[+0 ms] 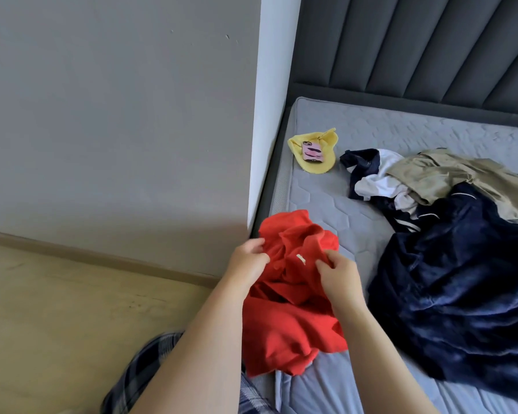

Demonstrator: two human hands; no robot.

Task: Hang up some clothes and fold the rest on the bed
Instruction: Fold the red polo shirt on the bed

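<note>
Shirt [293,318], bright red, crumpled

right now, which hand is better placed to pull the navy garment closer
Right, probably. The right hand grips the red shirt on the side next to the navy garment. The left hand grips the shirt's wall side and would have to cross over.

A bedroom in a home: a bare grey quilted mattress [326,204] lies against a dark grey padded headboard with upright channels [416,46]. Loose clothes, a navy fleece garment [461,294] and a beige garment [461,180], lie heaped on it, beside a plain grey wall [117,115] and a pale wood-look floor [57,309]
</note>
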